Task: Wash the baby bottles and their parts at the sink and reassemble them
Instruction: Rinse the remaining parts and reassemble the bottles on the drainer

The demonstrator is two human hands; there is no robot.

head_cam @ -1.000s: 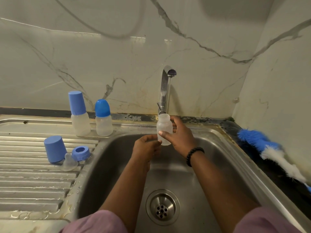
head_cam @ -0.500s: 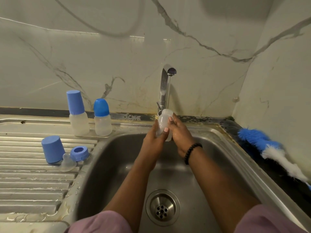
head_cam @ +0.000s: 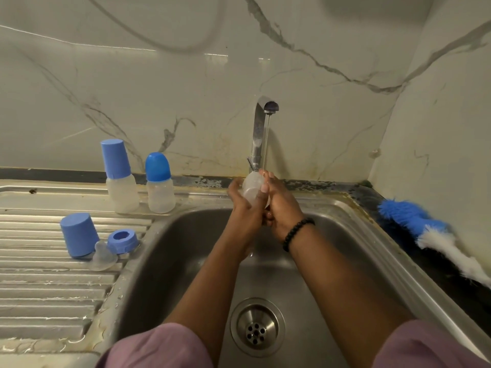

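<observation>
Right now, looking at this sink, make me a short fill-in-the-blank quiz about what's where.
1. Both hands hold the clear bottle under the running ____.
2. The bottle brush lies to the ____ of the sink.
3. The number of capped bottles standing by the wall is ____.
4. The loose cap, ring and teat lie on the ____.

Missing words: tap; right; two; drainboard

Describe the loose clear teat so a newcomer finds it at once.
Start at the ribbed draining board left of the sink. Near its sink-side edge a blue cap and a blue ring stand. The teat lies touching both, the only clear, colourless piece among them.
</observation>
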